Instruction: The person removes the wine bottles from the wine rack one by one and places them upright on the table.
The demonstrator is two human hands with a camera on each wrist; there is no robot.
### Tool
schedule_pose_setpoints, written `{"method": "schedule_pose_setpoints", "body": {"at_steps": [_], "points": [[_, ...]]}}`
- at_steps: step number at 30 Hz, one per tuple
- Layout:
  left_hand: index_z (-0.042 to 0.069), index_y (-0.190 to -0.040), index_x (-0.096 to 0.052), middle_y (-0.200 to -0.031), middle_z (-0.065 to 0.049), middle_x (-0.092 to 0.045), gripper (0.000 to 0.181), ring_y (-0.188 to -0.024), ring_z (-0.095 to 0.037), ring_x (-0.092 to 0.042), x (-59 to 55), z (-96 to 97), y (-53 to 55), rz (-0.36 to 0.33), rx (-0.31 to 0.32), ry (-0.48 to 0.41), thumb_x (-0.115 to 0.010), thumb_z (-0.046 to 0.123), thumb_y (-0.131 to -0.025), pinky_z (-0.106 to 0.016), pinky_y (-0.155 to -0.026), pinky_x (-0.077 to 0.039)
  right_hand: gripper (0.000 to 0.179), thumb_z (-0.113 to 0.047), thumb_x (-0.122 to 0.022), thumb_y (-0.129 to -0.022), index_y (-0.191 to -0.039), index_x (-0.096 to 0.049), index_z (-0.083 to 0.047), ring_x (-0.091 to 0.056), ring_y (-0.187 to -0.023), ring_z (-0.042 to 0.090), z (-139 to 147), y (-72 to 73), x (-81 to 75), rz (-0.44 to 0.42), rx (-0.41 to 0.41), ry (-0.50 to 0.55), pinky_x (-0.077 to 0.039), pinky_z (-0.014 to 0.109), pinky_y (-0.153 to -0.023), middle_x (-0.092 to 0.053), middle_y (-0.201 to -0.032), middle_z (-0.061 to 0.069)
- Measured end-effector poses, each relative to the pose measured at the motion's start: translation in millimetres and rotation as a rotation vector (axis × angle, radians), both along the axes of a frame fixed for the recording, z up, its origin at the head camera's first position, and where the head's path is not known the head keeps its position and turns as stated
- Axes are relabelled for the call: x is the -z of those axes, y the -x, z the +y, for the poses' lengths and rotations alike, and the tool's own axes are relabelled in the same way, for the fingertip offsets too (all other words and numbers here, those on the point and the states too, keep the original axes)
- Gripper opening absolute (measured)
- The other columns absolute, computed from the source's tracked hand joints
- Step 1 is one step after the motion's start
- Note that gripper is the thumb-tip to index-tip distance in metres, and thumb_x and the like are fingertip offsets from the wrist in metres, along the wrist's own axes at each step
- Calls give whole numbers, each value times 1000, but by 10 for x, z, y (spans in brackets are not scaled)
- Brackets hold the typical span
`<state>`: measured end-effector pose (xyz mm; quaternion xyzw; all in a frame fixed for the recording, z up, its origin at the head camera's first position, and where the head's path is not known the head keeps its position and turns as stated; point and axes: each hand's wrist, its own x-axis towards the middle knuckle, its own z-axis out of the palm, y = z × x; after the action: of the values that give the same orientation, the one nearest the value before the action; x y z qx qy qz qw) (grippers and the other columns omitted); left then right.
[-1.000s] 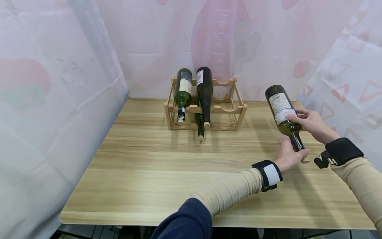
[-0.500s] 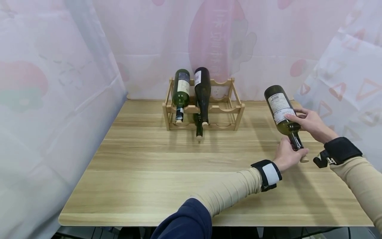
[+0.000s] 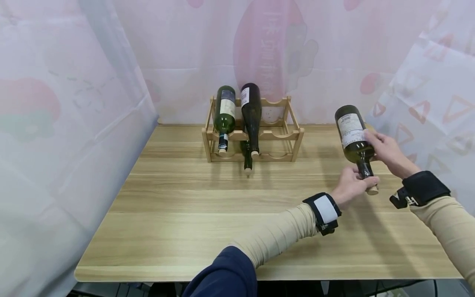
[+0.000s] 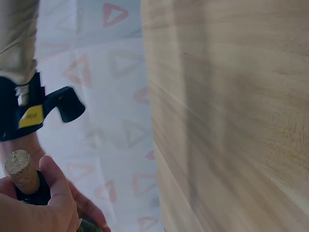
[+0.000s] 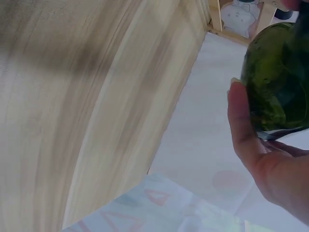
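A dark green wine bottle point(image 3: 351, 131) with a white label is held above the table's right side, tilted with its neck toward the person. My left hand point(image 3: 350, 186) grips the neck just behind the cork point(image 4: 19, 166). Around the lower body, my right hand point(image 3: 390, 153) holds the bottle, its thumb by the label; the right wrist view shows the green glass point(image 5: 275, 79) against the fingers. A wooden wine rack point(image 3: 282, 135) stands at the back middle. On its upper tier lie a green bottle point(image 3: 224, 115) and a darker bottle point(image 3: 252, 117); below, another bottle's neck point(image 3: 248, 159) sticks out.
The wooden table point(image 3: 178, 231) stretches in front of the rack and both arms. Printed white curtains point(image 3: 74, 123) enclose the table at the left, back and right. The rack's right-hand slots show bare wood.
The held bottle has swung slightly, its base moving right and its neck up and left. My left hand has shifted up and left with the neck; the right thumb has moved along the label.
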<state>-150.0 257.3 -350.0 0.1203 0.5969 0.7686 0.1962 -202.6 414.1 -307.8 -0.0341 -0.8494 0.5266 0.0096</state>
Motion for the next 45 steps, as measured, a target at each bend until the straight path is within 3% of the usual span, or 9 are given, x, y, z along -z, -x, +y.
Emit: {"method": "schedule_pose_setpoints", "body": {"at_steps": [4,9,13,17,25,33,38,42,45], "points": [[2,-81,-62,-87,-29,-70,10,-78,-36,-71,-67,-101,65,-95,-11,-80,-69,-5,-83,-23,-58,-54,49,-19,-29,-104,-148,-27,3,-61,-71,-5,22,4,52,86,-18,-26,-55,20,-62,-71,-99,-1],[-4,-87,-66,-88,-29,-70,5,-70,-28,-69,-101,-229,117,-93,1,-56,-69,-1,-85,-19,-54,-45,77,11,-41,-83,-154,-17,-6,-70,-81,23,75,24,211,373,-7,-548,-52,32,-59,-41,-138,40],[-8,-87,-66,-87,-27,-70,7,-72,-32,-71,-115,-324,118,-96,35,-60,-68,-1,-85,-19,-54,-42,99,16,-65,-67,-153,-22,-9,-49,-119,52,121,94,377,612,-45,-740,-45,56,-94,-39,-143,34],[-7,-90,-65,-86,-24,-71,7,-91,-46,-67,-149,-420,107,-94,73,-70,-66,-3,-86,-22,-64,-51,103,13,-77,-55,-146,-31,0,-35,-134,50,127,163,499,764,-99,-740,-26,56,-115,-36,-145,32],[-9,-90,-64,-72,-11,-66,6,-96,-53,-62,-310,-578,155,-89,89,-107,-64,-4,-86,-31,-69,-59,101,4,-81,-52,-143,-39,-10,-42,-121,50,54,212,570,876,44,-746,-34,63,-91,-37,-152,19],[-5,-88,-64,-82,-24,-70,7,-85,-46,-69,-419,-699,216,-36,113,-9,-67,1,-86,-27,-66,-58,90,-6,-79,-54,-138,-45,-6,-43,-123,43,2,194,555,937,47,-764,-32,56,-87,-44,-149,15],[-3,-90,-62,-89,-30,-69,11,-77,-40,-71,-497,-734,283,-30,117,23,-68,5,-86,-30,-63,-59,86,-41,-74,-67,-138,-45,-3,-43,-123,44,9,198,561,943,30,-761,-31,57,-86,-51,-140,22],[-1,-112,-61,-88,-17,-71,28,-82,-45,-69,-559,-737,333,-45,102,-4,-68,5,-86,-30,-62,-59,97,-79,-50,-74,-137,-48,-5,-47,-116,45,-26,210,567,985,69,-730,-33,56,-84,-58,-126,27],[0,-118,-64,-90,-21,-70,31,-77,-46,-69,-606,-749,370,-20,102,-33,-66,6,-88,-29,-58,-58,102,-86,-41,-74,-134,-51,-3,-49,-112,46,-48,212,554,999,85,-722,-34,56,-83,-60,-119,28]]}}
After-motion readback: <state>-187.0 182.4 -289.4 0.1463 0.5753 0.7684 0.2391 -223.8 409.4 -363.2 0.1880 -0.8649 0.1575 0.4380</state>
